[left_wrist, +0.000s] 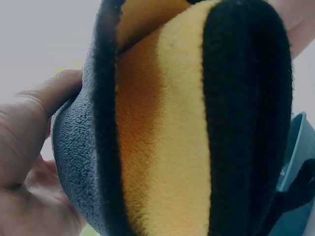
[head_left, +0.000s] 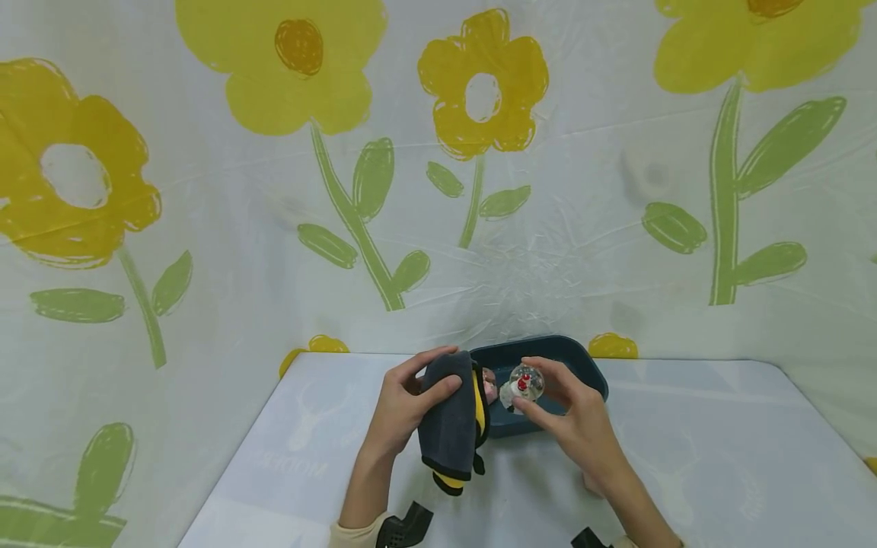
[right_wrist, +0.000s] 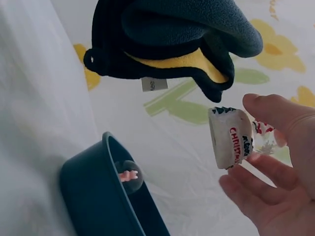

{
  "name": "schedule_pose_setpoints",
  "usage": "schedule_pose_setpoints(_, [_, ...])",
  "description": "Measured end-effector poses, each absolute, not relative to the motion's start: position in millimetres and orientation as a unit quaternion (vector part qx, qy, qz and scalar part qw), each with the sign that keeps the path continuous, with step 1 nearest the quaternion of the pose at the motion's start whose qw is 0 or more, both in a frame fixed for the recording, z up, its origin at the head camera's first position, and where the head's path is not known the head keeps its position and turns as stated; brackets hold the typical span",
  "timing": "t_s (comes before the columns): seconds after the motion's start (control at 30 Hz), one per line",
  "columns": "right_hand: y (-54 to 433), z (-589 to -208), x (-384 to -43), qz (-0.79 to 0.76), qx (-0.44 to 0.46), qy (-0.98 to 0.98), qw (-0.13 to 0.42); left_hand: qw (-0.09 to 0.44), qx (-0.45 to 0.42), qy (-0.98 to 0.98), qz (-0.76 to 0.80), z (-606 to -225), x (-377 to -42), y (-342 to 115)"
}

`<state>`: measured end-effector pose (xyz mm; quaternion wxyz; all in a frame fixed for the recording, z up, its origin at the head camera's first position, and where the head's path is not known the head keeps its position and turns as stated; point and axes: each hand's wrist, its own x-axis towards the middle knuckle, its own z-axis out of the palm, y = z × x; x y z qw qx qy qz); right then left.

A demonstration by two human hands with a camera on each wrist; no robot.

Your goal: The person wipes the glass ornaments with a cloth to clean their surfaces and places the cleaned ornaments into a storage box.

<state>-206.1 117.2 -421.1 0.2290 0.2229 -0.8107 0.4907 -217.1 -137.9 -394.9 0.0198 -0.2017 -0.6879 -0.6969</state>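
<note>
"Grey-and-yellow, black-edged fleece cloth (head_left: 447, 415): where?"

"Gripped in the left hand (head_left: 403, 403), near the dark-blue plastic tub (head_left: 588, 371)."

"And the right hand (head_left: 578, 417)?"

"Pinching a clear, round, white-based snow globe (head_left: 526, 382) beside the cloth."

Grey-and-yellow cloth (head_left: 448, 415), black-edged, apparently folded, clear snow globe (head_left: 526, 383) tilted near it, white lettered base (right_wrist: 227, 140)
</note>
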Motion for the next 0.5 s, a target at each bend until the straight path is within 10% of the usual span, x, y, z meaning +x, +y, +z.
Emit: schedule_pose_setpoints(0.5, [116.8, -424.3, -214.8, 0.503, 0.211, -0.808, 0.222, 0.025, -0.212, -0.683, -0.698, -395.0, -218.2, -139.9])
